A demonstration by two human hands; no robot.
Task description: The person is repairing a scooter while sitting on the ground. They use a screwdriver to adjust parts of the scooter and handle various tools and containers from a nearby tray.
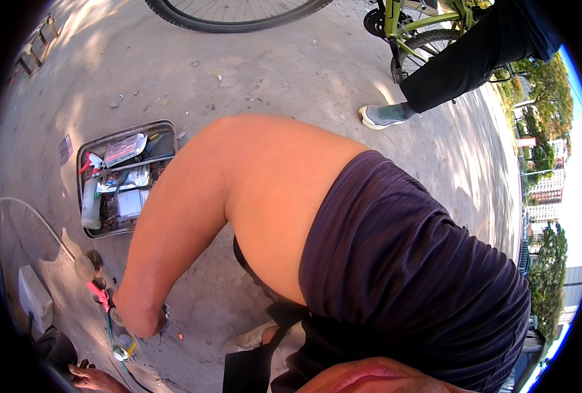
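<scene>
My right arm crosses the middle of the picture in a dark purple sleeve, bent at the elbow and reaching down to the ground. My right hand (145, 322) is low on the left. Its fingers are hidden behind the wrist, so its grip does not show. Close beside it are a pink-red handled piece (99, 293), a teal cord (111, 327) and a small yellow-and-clear container (126, 344). At the lower left edge my left hand (95, 378) shows in part, fingers apart, next to a dark rounded object (56, 347).
A tool tray (173, 127) holds a spray bottle (90, 200), packets and small tools. A grey block (35, 298) lies on the left. A bicycle wheel (238, 27) stands at the top. Upper right are another person's leg and shoe (382, 116) beside a green bicycle (428, 25).
</scene>
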